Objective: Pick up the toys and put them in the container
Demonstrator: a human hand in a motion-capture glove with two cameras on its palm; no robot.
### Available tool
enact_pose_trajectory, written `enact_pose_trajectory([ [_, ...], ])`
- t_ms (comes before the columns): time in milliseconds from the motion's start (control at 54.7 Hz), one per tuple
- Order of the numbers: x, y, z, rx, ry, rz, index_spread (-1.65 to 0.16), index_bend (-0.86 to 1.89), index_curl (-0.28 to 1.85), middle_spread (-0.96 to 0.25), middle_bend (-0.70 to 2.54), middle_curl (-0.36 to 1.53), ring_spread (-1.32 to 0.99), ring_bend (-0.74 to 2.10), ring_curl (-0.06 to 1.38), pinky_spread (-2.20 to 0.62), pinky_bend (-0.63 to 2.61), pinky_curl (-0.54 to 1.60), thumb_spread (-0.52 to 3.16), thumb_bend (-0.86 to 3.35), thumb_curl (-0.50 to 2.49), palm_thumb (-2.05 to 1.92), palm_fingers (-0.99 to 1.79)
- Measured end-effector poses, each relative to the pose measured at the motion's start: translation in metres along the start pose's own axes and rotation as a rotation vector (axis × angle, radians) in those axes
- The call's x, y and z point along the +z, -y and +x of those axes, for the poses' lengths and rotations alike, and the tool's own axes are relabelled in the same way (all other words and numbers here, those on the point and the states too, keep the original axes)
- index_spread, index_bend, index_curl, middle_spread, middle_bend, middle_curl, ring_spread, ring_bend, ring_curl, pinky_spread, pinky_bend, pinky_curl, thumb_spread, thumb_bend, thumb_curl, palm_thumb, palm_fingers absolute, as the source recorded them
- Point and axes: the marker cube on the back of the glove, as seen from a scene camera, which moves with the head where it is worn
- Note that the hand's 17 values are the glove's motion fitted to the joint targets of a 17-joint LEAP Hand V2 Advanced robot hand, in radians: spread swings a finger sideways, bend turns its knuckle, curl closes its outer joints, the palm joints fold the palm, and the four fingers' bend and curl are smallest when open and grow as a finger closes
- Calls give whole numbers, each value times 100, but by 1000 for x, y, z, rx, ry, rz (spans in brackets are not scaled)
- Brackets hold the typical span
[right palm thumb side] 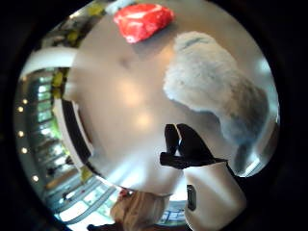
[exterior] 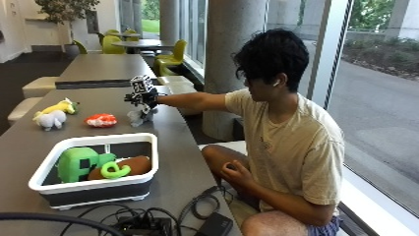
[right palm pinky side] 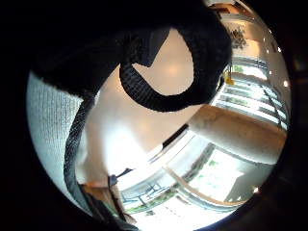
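Hand (exterior: pixel 142 97), right, black-gloved, arm stretched out over the far part of the grey worktop (exterior: pixel 177 162), upper left of centre in the outside view. It sits directly above a small grey plush toy (exterior: pixel 139 116); whether the fingers actually hold the toy cannot be told from here. In the thumb-side palm view the grey plush toy (right palm thumb side: pixel 216 91) looms large and fluffy, with gloved fingertips (right palm thumb side: pixel 185 142) loosely bent just beside it and apart from it.

Red toy (exterior: pixel 102 120): on the worktop, just left of the grey one; also seen at the edge of the thumb-side palm view (right palm thumb side: pixel 143 20).

White and yellow plush toy (exterior: pixel 53 116): further left, near the worktop's edge.

Container (exterior: pixel 92 189): white-rimmed, dark-walled tub, lower left, well apart from the hand. Inside: green block toy (exterior: pixel 77 163), brown toy (exterior: pixel 131 165), green ring-shaped piece (exterior: pixel 114 170).
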Motion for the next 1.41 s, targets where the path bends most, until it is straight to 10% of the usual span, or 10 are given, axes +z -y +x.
enact_pose_trajectory([
  [347,37,20,-6,-71,218,-187,-27,1,2,3,12,12,2,43,32,6,144,39,129,0,34,35,-27],
  [804,39,-7,-44,-79,165,317,-36,21,10,-30,50,33,-42,116,57,-36,120,37,121,14,59,71,97],
  [1224,-33,-75,-46,-289,245,365,-45,46,16,-36,69,51,-45,124,66,-41,113,45,73,14,89,78,106],
  [1407,-76,-113,-20,-91,168,404,-47,52,18,-37,70,58,-45,127,69,-41,116,49,60,15,99,77,101],
])
